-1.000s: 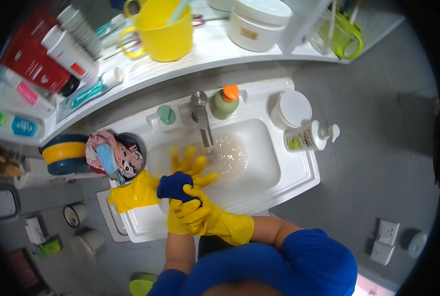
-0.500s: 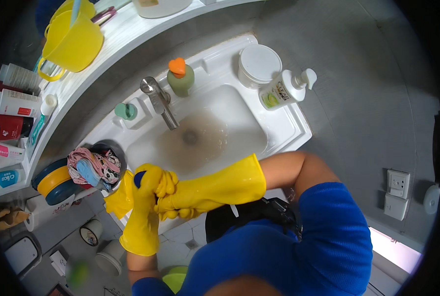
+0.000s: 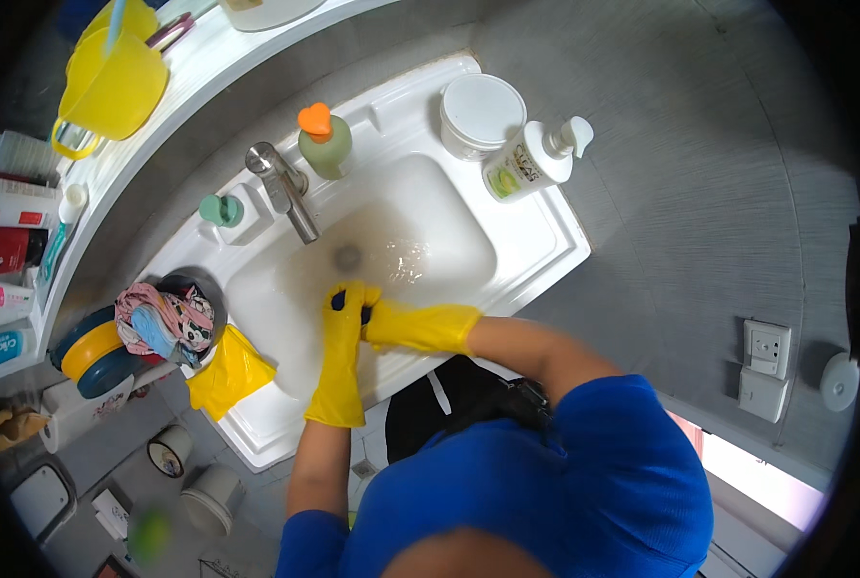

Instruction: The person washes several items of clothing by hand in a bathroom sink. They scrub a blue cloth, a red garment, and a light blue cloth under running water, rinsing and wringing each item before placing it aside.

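Observation:
Both my hands wear long yellow rubber gloves and are held together over the near part of the white sink (image 3: 555,236). My left hand (image 3: 351,294) is closed around a small dark blue thing (image 3: 338,302); only bits of it show between the gloved fingers, so its kind cannot be made out. My right hand (image 3: 383,326) presses against the left from the right side, closed at the same dark blue thing, its fingertips partly hidden. Cloudy greyish water lies in the basin around the dark drain (image 3: 347,257), beyond the hands. The metal faucet (image 3: 285,193) points over the basin.
A glossy yellow folded sheet (image 3: 229,374) lies on the sink's left rim, beside a dark bowl of patterned cloth (image 3: 165,323). Along the back stand a green bottle with orange top (image 3: 326,149), a white lidded tub (image 3: 483,111) and a pump bottle (image 3: 531,164).
My joined hands have moved right and away from me, from the sink's left front rim to over the basin. The yellow sheet is now uncovered. The view has shifted slightly.

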Tool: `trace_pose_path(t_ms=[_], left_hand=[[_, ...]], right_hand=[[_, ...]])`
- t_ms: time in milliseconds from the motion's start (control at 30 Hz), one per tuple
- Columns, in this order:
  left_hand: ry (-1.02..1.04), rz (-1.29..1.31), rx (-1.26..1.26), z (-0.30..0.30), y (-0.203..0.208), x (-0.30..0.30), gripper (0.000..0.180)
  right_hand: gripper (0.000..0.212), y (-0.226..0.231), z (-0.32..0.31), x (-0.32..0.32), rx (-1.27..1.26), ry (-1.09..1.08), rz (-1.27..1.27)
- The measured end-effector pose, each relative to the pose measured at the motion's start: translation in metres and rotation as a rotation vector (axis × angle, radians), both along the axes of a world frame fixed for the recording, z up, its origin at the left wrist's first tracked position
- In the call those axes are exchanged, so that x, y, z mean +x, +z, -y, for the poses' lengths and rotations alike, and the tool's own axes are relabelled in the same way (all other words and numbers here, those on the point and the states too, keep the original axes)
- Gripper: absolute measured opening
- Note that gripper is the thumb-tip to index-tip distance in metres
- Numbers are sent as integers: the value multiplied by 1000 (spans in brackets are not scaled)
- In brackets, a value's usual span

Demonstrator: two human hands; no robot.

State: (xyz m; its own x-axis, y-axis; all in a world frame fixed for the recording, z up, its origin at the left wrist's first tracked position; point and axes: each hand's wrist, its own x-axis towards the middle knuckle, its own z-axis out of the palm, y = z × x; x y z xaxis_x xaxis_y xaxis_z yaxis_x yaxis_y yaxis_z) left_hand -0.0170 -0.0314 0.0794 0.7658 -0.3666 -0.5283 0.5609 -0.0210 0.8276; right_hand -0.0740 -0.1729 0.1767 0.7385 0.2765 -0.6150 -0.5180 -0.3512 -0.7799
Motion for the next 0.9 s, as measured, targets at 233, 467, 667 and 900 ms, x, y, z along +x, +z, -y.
trace_pose_path(t_ms=[233,467,667,900], left_hand=[[-185,400,243,-46,70,-18,40],[-333,727,761,-126,67,-46,52],[-142,495,536,-131,72,-68,65],[499,16,-402,-116,56,-50,52]], right_hand=[[48,10,135,-71,-781,-194,197],[74,12,185,-104,-1012,-146,308],[44,43,100,-65,-713,-289,358],[51,59,-2,-8,877,-572,-462]])
